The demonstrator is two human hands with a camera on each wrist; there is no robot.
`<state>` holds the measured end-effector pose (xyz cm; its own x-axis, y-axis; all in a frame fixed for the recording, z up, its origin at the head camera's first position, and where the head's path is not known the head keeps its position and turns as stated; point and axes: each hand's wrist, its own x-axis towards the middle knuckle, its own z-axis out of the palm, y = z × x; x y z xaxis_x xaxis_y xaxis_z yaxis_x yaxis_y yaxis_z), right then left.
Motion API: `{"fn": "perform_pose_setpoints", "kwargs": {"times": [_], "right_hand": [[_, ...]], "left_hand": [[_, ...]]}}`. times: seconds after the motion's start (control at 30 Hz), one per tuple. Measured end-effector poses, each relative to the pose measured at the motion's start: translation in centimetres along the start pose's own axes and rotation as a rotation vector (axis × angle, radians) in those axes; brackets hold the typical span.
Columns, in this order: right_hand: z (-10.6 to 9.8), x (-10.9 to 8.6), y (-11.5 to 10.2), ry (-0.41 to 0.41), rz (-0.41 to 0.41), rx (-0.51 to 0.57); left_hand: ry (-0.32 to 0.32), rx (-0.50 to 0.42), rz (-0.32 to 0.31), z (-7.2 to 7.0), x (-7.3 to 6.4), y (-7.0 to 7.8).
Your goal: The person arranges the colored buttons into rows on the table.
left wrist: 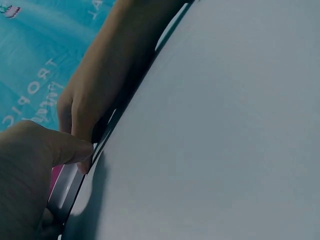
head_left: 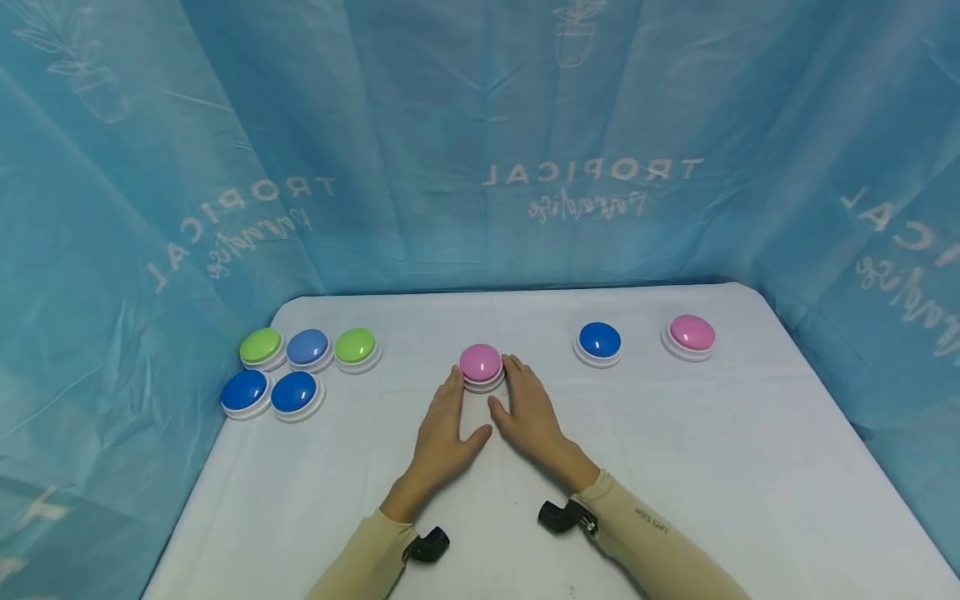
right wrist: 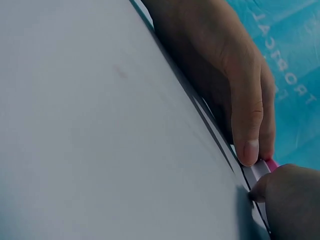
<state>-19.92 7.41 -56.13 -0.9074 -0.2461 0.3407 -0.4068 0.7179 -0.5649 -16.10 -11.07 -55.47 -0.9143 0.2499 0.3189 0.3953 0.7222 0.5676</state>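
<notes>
A pink-domed push button [head_left: 480,363] with a round white base sits on the white table between both hands. My left hand [head_left: 441,440] lies along its left side, straight fingertips at the rim and thumb spread toward the middle. From the other side, my right hand [head_left: 534,421] brings its extended fingers to the right rim, thumb pointing inward. In the left wrist view the button's white base [left wrist: 64,187] shows low down beside the thumb. The right wrist view catches a sliver of base [right wrist: 257,170] between the hands; most of the button is hidden there.
At the table's left edge several buttons cluster: two green [head_left: 260,346], a lighter blue [head_left: 307,347] and two dark blue [head_left: 293,392]. Farther right stand a blue button [head_left: 599,342] and another pink one [head_left: 691,334]. A blue printed curtain [head_left: 420,125] encloses the table's back and sides.
</notes>
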Motion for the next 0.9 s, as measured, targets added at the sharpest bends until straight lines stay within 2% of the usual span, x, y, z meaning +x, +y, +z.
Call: {"fn": "perform_pose_setpoints", "kwargs": {"times": [0.27,0.53,0.73,0.9], "right_hand": [[-0.7,1.6,1.5,0.037,0.035,-0.018],[-0.9,3.1,2.1,0.017,0.059,-0.02],[-1.0,3.2,2.4,0.029,0.065,-0.005],[-1.1,2.9,2.6,0.005,0.084,0.002]], "left_hand": [[-0.027,-0.041,-0.001,0.8,2.4,0.3],[0.018,-0.071,-0.045,1.1,4.3,-0.4],[0.018,-0.09,-0.053,1.2,4.6,-0.6],[0.013,-0.075,-0.045,1.5,4.5,-0.9]]}}
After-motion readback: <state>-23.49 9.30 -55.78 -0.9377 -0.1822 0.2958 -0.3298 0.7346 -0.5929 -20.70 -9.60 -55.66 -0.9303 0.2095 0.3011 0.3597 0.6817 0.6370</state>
